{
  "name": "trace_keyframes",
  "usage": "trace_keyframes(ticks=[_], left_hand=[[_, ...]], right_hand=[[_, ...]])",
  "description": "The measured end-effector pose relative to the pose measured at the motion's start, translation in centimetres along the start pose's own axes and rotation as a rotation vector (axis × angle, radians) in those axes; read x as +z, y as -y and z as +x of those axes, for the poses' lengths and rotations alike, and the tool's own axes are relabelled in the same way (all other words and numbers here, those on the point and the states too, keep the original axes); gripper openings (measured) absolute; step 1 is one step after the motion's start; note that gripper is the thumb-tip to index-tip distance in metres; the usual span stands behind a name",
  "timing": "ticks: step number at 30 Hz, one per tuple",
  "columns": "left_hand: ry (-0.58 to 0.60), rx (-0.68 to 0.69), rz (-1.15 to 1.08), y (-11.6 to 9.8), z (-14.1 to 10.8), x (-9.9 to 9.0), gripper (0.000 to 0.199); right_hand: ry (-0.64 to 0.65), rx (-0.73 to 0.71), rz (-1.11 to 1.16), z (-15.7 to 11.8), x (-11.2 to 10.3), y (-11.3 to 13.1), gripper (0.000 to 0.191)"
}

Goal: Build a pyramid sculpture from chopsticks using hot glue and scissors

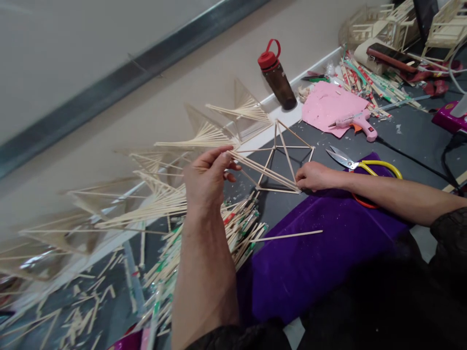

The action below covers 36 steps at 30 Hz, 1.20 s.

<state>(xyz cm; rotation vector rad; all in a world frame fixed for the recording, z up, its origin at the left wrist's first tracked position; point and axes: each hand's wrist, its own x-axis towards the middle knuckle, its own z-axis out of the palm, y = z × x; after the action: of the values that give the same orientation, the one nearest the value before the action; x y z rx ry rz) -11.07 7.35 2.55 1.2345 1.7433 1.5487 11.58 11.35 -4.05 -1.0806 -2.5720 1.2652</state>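
A frame of thin wooden sticks (274, 156) stands over the dark table between my two hands. My left hand (209, 172) pinches the left tip of the frame, where several sticks converge. At the frame's lower right corner, my right hand (314, 176) has its fingers closed on the stick ends. The exact grip there is hidden behind the fingers. Just right of that hand lie scissors (352, 163) with yellow handles, blades spread. A purple cloth (310, 257) spreads below, with a loose stick (292, 236) on it.
Finished-looking stick structures (175, 201) line the wall on the left. Wrapped chopsticks (164, 272) lie piled below them. A pink glue gun (359, 124) rests near pink paper (328, 104), its cord running right. A dark bottle (279, 80) with a red lid stands by the wall.
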Motion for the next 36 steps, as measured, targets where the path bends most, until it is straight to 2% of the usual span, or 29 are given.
trace_keyframes(ticks=[5,13,20,23,26,29,33,36], left_hand=[[0.014,-0.006,0.027,-0.2,-0.2,0.0,0.017],[0.02,-0.004,0.038,-0.4,-0.3,0.2,0.019],[0.011,0.01,0.015,-0.3,-0.4,0.3,0.019],[0.009,0.012,0.019,-0.2,-0.3,0.4,0.023],[0.015,0.007,0.04,-0.1,-0.3,0.3,0.028],[0.024,0.001,0.068,-0.2,-0.2,0.3,0.031],[0.031,0.009,0.072,-0.3,-0.3,0.3,0.033],[0.03,0.011,0.049,-0.3,-0.2,0.3,0.033]], right_hand=[[0.024,-0.005,0.037,0.0,-0.1,-0.1,0.022],[-0.01,-0.012,-0.035,0.2,0.2,-0.1,0.025],[0.012,-0.012,-0.065,0.0,0.0,0.2,0.027],[-0.028,-0.034,-0.098,-0.6,-1.0,0.3,0.028],[-0.191,-0.044,-0.15,-1.2,-2.7,0.3,0.029],[-0.311,0.029,-0.281,-1.1,-4.5,-0.1,0.029],[-0.335,0.161,-0.499,0.5,-5.9,-1.3,0.035],[-0.315,0.198,-0.55,2.1,-6.1,-2.4,0.037]])
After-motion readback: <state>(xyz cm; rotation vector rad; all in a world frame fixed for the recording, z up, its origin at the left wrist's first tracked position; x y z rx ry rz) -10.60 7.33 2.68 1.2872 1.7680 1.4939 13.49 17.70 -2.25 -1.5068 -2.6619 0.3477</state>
